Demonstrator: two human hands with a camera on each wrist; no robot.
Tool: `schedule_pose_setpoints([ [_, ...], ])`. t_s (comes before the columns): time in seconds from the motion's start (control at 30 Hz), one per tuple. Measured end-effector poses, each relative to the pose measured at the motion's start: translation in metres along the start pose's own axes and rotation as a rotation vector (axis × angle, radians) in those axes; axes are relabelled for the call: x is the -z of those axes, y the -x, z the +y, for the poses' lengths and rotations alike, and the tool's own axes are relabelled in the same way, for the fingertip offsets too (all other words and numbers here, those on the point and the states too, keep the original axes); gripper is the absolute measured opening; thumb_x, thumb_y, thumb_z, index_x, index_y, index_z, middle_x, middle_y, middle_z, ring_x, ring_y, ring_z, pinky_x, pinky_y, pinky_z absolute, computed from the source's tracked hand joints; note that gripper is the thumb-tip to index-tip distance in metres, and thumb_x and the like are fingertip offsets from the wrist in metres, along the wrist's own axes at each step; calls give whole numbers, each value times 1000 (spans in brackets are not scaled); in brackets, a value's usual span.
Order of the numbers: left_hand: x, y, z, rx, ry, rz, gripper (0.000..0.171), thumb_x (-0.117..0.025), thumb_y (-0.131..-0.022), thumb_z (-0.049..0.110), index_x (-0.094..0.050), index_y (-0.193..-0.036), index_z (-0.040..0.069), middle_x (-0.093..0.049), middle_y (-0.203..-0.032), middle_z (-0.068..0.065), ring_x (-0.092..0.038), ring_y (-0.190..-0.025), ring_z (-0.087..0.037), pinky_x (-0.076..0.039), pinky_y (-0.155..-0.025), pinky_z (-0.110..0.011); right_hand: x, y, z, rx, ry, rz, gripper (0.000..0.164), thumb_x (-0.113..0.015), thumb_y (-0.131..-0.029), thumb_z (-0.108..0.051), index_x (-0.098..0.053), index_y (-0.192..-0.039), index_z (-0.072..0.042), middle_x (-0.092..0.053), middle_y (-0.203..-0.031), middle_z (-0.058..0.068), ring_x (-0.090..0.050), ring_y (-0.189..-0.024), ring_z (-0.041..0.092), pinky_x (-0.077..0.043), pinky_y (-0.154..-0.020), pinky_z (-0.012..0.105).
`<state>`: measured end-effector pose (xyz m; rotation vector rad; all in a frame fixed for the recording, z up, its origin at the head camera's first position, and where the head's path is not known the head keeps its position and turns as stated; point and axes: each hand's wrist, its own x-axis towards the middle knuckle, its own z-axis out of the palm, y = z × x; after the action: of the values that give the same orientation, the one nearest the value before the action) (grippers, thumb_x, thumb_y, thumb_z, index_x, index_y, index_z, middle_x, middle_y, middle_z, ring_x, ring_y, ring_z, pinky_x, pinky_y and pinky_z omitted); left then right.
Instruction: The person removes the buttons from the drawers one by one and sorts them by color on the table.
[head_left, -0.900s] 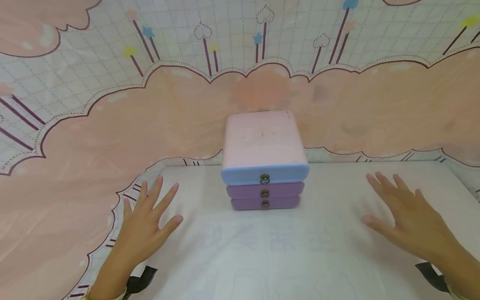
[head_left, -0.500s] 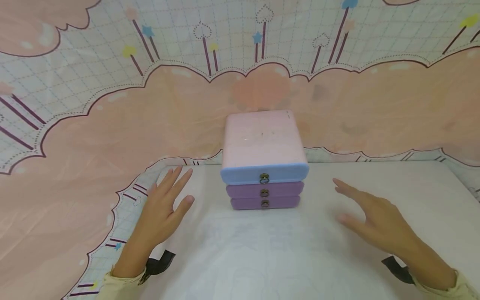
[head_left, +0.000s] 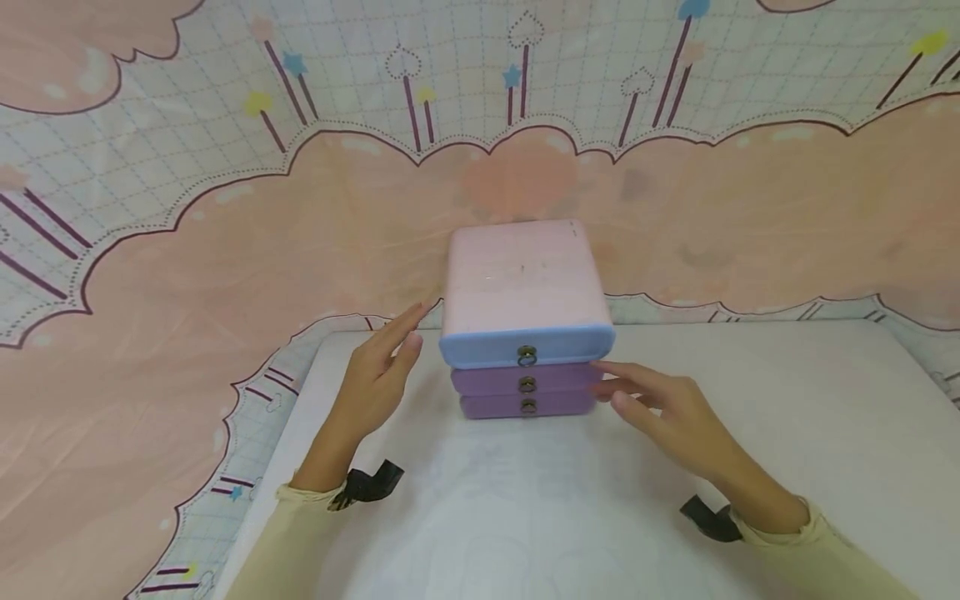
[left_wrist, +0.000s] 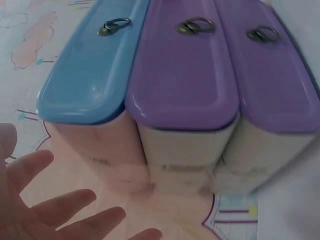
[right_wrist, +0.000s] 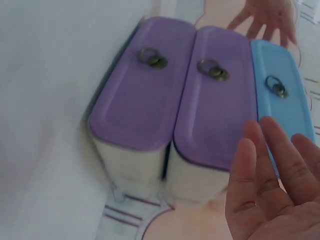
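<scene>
Left hand (head_left: 373,383) spread, right hand (head_left: 675,417) loosely extended, near stacked drawers (head_left: 495,350)

The head view looks forward and down from farther back; both wrist views face the drawers (left_wrist: 185,70) closely, sideways.

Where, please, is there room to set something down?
The white table is bare in front of the drawer unit, between the sleeves, and right of the right hand. The left hand crowds the unit's left side; the right, its front right corner.
</scene>
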<state>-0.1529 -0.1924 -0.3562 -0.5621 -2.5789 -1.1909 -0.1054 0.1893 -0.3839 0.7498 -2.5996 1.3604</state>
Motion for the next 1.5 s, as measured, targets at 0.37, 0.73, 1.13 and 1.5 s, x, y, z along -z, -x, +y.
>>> schedule_pose_setpoints([
  [0.37,-20,-31,11,194,301,-115,46,-41,-108,52,-45,-153,42,-29,-168,7,-38,-150,-23,-51,-105,-52,-31,-31,-11,-133,-435,-96,39,-49,-109,-22,-57,-143,-4,-73,-120,22,-74,-108,19,-61,-87,33],
  [0.73,-31,-48,10,325,473,-141,45,-49,-104,54,-43,-149,54,-28,-166,18,-35,-151,-21,-50,-104,-59,-50,-44,-17,-254,-559,-49,41,-54,-107,-27,-62,-135,2,-75,-114,22,-76,-100,19,-61,-84,33],
  [1.13,-36,-49,11,328,558,-106,48,-53,-105,43,-44,-152,46,-28,-167,15,-43,-145,-26,-52,-100,-60,-71,-55,-24,-355,-653,30,38,-66,-101,-27,-66,-124,3,-79,-98,9,-77,-85,18,-61,-74,30],
  [1.5,-40,-46,8,332,544,-79,46,-51,-105,43,-46,-151,45,-32,-166,13,-47,-141,-29,-52,-99,-61,-83,-61,-28,-349,-655,93,29,-69,-99,-21,-71,-112,4,-76,-82,1,-74,-68,16,-62,-67,32],
])
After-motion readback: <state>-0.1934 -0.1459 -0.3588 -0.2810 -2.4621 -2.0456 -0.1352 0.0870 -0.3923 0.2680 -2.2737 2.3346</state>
